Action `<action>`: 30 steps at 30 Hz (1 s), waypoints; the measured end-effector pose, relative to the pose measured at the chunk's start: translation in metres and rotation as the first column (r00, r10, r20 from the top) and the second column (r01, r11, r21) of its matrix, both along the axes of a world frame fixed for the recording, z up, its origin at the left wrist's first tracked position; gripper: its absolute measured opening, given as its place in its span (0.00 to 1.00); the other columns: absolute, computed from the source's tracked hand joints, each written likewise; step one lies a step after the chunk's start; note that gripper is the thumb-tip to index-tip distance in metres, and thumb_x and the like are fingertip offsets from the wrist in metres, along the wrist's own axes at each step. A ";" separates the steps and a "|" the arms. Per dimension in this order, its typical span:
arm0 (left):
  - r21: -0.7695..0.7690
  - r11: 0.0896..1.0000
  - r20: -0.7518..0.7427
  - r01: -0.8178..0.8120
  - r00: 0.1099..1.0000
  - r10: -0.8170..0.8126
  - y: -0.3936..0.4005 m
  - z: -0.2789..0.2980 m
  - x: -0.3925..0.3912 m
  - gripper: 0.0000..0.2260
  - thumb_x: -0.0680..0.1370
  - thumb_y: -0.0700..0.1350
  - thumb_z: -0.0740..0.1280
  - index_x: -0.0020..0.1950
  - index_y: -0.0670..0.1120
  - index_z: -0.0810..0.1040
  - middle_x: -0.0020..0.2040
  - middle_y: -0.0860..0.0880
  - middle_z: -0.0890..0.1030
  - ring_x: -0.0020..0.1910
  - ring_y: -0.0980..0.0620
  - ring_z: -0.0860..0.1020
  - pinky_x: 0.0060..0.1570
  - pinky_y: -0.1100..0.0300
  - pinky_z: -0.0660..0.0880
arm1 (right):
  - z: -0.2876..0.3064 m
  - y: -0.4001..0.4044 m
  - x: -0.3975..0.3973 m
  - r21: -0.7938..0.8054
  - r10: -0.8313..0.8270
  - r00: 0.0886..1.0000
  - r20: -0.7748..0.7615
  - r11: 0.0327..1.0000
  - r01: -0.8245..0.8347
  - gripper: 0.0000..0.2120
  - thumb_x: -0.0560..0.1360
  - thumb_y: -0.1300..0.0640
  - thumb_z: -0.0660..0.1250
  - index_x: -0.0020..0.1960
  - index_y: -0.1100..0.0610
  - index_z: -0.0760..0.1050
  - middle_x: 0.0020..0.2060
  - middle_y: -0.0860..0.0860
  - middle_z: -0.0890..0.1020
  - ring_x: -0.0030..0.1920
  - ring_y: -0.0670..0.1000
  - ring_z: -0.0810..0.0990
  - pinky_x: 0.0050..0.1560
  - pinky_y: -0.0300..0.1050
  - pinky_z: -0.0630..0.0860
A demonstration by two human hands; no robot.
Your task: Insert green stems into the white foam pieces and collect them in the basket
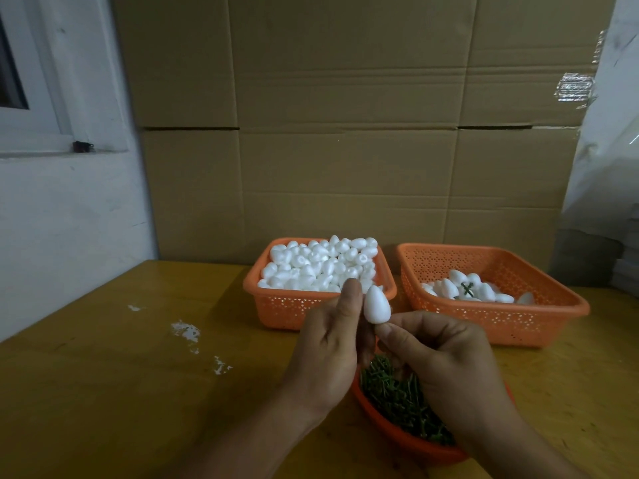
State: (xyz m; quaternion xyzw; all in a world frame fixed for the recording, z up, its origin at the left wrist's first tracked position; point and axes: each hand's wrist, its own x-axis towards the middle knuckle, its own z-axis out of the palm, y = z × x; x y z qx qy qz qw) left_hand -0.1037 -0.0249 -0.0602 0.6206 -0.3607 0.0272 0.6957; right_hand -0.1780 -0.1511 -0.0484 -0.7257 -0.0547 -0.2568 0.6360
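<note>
A white egg-shaped foam piece (pixel 377 304) is held upright over the table. My left hand (pixel 328 344) pinches it from the left, thumb pointing up beside it. My right hand (pixel 442 361) has its fingers curled at the piece's lower end; whether a stem is between them is hidden. Below the hands an orange tray (pixel 408 440) holds a heap of green stems (pixel 397 395). The orange basket (pixel 273 305) behind is full of plain foam pieces (pixel 321 264). The right orange basket (pixel 501 323) holds a few foam pieces (pixel 466 290), one showing a green stem.
The wooden table (pixel 138 392) has white foam crumbs (pixel 186 331) left of the hands. Cardboard boxes (pixel 345 133) form a wall behind the baskets. A white wall with a window frame is at the left, and plastic sheeting (pixel 608 133) hangs at the right.
</note>
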 end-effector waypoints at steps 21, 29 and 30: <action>0.170 0.985 0.006 -0.004 1.000 0.003 -0.002 -0.014 0.003 0.26 0.80 0.64 0.54 0.42 0.47 0.81 0.29 0.51 0.74 0.28 0.58 0.72 0.31 0.64 0.68 | 0.024 -0.144 0.094 -0.813 -0.797 0.582 -0.161 0.442 0.380 0.23 0.75 0.45 0.71 0.29 0.59 0.76 0.22 0.52 0.75 0.23 0.52 0.72 0.30 0.41 0.69; 0.175 0.984 0.009 0.016 1.000 -0.018 -0.001 -0.014 0.002 0.25 0.81 0.62 0.54 0.43 0.44 0.80 0.29 0.51 0.74 0.28 0.57 0.72 0.31 0.64 0.67 | 0.028 -0.151 0.100 -0.871 -0.826 0.517 -0.225 0.408 0.274 0.16 0.76 0.45 0.69 0.39 0.57 0.75 0.34 0.54 0.81 0.34 0.53 0.81 0.41 0.49 0.81; 0.175 0.984 0.009 0.018 1.000 -0.020 -0.001 -0.014 0.002 0.25 0.81 0.62 0.54 0.44 0.44 0.80 0.29 0.51 0.74 0.28 0.58 0.72 0.31 0.65 0.67 | 0.029 -0.151 0.099 -0.874 -0.827 0.515 -0.227 0.406 0.268 0.15 0.77 0.46 0.69 0.40 0.57 0.75 0.34 0.54 0.81 0.34 0.53 0.81 0.40 0.48 0.80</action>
